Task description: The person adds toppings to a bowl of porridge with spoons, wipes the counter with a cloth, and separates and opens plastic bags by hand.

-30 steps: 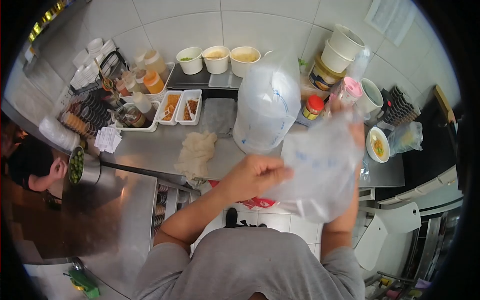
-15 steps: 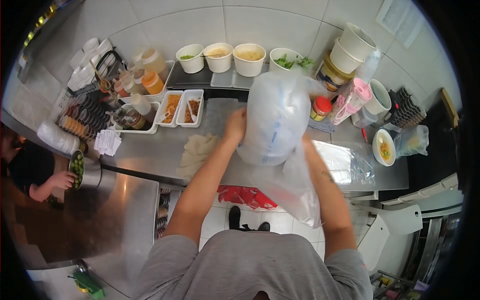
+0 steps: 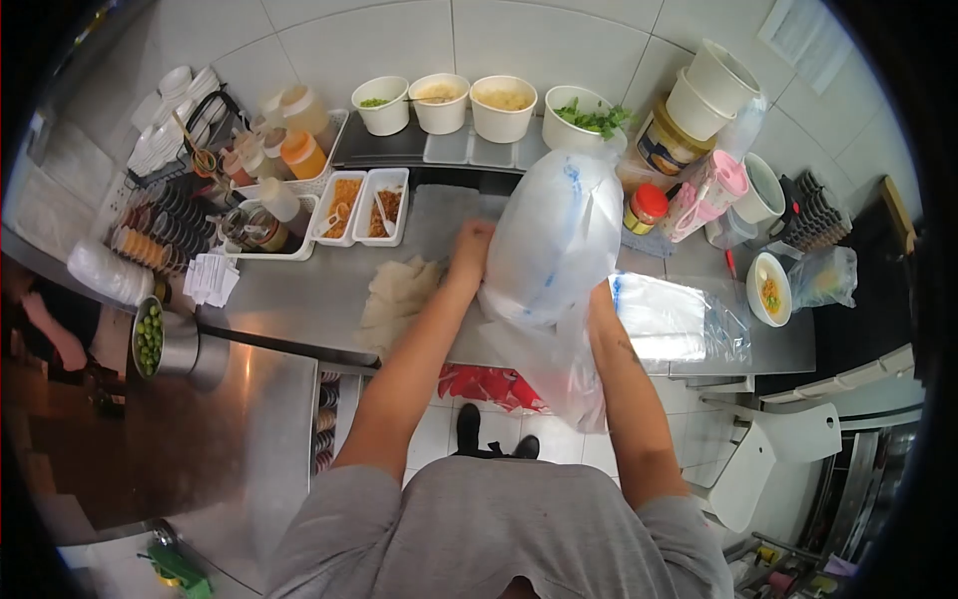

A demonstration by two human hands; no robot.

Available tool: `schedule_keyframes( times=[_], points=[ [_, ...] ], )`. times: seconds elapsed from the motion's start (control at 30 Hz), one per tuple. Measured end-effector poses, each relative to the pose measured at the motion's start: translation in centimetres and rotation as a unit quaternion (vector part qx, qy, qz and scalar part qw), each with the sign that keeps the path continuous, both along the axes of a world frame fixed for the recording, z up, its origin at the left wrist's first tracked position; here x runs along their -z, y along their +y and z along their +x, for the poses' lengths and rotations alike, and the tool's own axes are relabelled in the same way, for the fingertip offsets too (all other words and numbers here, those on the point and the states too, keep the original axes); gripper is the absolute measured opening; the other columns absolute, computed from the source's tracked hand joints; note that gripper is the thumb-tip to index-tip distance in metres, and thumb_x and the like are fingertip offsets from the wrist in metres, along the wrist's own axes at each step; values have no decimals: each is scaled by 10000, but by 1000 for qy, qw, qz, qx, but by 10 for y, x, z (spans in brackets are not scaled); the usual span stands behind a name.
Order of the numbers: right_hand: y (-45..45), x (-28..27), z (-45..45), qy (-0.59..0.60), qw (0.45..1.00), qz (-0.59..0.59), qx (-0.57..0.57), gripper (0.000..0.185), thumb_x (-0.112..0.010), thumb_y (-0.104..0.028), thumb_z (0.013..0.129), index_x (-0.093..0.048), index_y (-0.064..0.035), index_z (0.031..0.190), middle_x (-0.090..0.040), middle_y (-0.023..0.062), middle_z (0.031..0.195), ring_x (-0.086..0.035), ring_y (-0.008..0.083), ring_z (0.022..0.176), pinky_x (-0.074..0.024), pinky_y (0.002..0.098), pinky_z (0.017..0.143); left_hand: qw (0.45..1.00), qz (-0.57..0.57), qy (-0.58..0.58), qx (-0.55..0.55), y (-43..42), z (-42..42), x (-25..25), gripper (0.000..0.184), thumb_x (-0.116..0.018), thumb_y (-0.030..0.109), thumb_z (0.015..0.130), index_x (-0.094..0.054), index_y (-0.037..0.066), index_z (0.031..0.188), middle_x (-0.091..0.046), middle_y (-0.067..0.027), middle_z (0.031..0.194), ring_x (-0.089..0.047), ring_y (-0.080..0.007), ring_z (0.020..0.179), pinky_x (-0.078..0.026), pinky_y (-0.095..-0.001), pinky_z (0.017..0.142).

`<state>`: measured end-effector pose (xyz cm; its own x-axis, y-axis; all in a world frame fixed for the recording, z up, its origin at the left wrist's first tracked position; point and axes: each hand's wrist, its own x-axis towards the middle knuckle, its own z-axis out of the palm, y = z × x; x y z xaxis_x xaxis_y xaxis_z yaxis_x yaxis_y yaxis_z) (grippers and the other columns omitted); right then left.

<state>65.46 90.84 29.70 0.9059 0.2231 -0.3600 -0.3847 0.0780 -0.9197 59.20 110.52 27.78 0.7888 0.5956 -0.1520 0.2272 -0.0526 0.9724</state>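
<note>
A bulging, translucent white plastic bag (image 3: 552, 235) with blue print stands out in front of me above the steel counter. Its loose lower part hangs down past the counter's front edge. At the bag's left side is my left hand (image 3: 473, 248), its fingers curled in against the plastic and partly covered by it. My right hand (image 3: 600, 296) is at the lower right of the bag, with the fingers hidden behind the plastic. What the bag contains cannot be made out. A flat stack of clear plastic bags (image 3: 659, 317) lies to the right of my right forearm.
A beige cloth (image 3: 401, 299) lies left of my left forearm. Two white trays of toppings (image 3: 382, 207) and several white tubs (image 3: 502, 110) stand behind. To the right are a red-lidded jar (image 3: 647, 208) and a bowl (image 3: 768, 290). A pot of green produce (image 3: 150, 339) stands left.
The bag has turned and tilted between my hands, and its hanging part has swung left. My right forearm has shifted left. The other person's hand has drawn away from the pot.
</note>
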Motion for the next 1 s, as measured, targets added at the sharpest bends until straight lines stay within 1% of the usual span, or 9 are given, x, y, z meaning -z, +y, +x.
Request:
schedule_keyframes(
  times=[0.17, 0.3, 0.4, 0.47, 0.6, 0.67, 0.77, 0.87, 1.0],
  points=[
    [-6, 29, -40, -101, 995, 2, 25, 389, -431, -243, 932, -489, 31, 1201, -570, 145, 1143, -544, 198, 1032, -445, 299, 833, 947, 279, -155, -40, -73, -86, -2, 426, -487, 210, 901, -410, 32, 1281, -410, -226, 1275, -437, -379, 1108, -368, -429, 912],
    [-23, 36, -52, -202, 969, -138, 33, 350, -381, -254, 955, -490, 9, 1158, -579, 119, 978, -542, 191, 844, -447, 295, 733, 946, 298, -100, -82, -38, -47, -3, 338, -492, 148, 881, -486, 41, 1201, -480, -236, 1187, -465, -396, 1067, -372, -447, 901],
    [-50, 6, -82, -262, 961, -77, 46, 306, -365, -287, 972, -498, -17, 1029, -477, 54, 743, -449, 139, 618, -396, 258, 576, 957, 290, 31, -13, -24, -68, -54, 211, -527, 139, 855, -563, 41, 1038, -559, -204, 1082, -512, -373, 1017, -387, -434, 882],
    [-61, -29, -102, -190, 978, 82, -6, 315, -366, -341, 981, -480, -50, 942, -314, 4, 631, -334, 103, 525, -317, 226, 496, 978, 168, -72, 98, -55, -101, -79, 128, -573, 121, 827, -581, 28, 914, -597, -143, 938, -559, -305, 909, -419, -388, 831],
    [-53, -80, -115, -246, 942, 194, -120, 296, -371, -310, 984, -456, -40, 898, -309, -22, 616, -271, 74, 512, -261, 230, 471, 885, 258, -283, 264, -101, -105, -87, 148, -623, 107, 768, -588, 20, 883, -599, -89, 822, -558, -255, 892, -415, -366, 830],
    [-55, -92, -109, -291, 922, 209, -149, 299, -373, -312, 981, -459, -26, 963, -408, 16, 724, -376, 91, 626, -322, 226, 552, 873, 213, -244, 365, -97, -102, -92, 175, -635, 107, 747, -584, 15, 887, -598, -74, 796, -553, -248, 896, -405, -371, 833],
    [-47, -101, -107, -335, 916, 183, -123, 281, -414, -253, 966, -460, -11, 1101, -483, 60, 906, -454, 120, 848, -393, 251, 688, 903, 203, -207, 317, -83, -110, -98, 160, -618, 122, 795, -573, 22, 911, -589, -59, 790, -551, -225, 854, -417, -359, 734],
    [-44, -106, -122, -245, 953, 118, -138, 243, -428, -150, 933, -460, -16, 1134, -486, 49, 898, -470, 120, 818, -402, 259, 682, 953, 127, -133, 239, -72, -125, -100, 124, -599, 132, 837, -578, 21, 889, -587, -49, 791, -545, -182, 823, -422, -339, 707],
    [-42, -76, -121, -183, 928, 267, -187, 320, -386, 57, 737, -474, -38, 1031, -480, 41, 925, -485, 108, 788, -384, 224, 667, 949, 15, -129, 287, -92, -132, -105, 117, -580, 123, 861, -560, 8, 856, -568, -45, 806, -521, -137, 800, -421, -312, 731]
  ],
)
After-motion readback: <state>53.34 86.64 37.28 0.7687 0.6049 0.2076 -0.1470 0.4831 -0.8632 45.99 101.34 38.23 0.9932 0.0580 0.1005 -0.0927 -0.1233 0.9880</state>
